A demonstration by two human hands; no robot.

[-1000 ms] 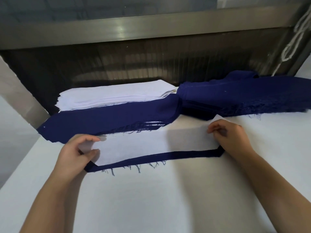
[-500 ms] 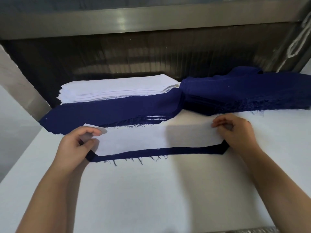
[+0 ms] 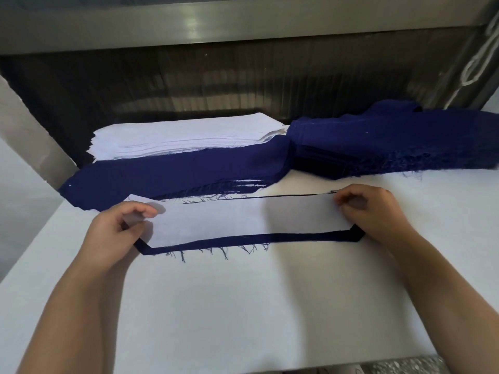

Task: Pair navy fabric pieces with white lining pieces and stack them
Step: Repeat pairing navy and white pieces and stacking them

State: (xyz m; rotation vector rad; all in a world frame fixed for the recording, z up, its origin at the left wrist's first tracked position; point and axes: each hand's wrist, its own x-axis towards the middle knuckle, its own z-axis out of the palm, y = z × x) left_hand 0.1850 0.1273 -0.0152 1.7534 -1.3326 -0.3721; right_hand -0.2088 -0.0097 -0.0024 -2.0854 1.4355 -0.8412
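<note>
Both hands, left hand (image 3: 113, 233) and right hand (image 3: 372, 211), pinch white lining (image 3: 243, 220) over navy piece (image 3: 270, 238).

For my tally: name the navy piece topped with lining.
The near navy piece, held by left hand and right hand; the navy stacks behind lie uncovered.

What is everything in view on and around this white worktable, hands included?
White trapezoid lining piece: one, white, atop the navy piece, table centre.
Navy trapezoid fabric piece: one, navy, under that lining, frayed near edge showing.
Stack of white lining pieces: one, white, back left.
Layered navy-and-white fabric stack: one, mostly navy, before the white stack.
Pile of navy fabric pieces: one, navy, back right.
Flat white worktable: one, white, beneath everything.
Grey metal rail: one, grey, overhead.
White looped cord: one, white, top right.
Left hand: one, bare, pinching the lining's left end.
Right hand: one, bare, pinching its right end.
</note>
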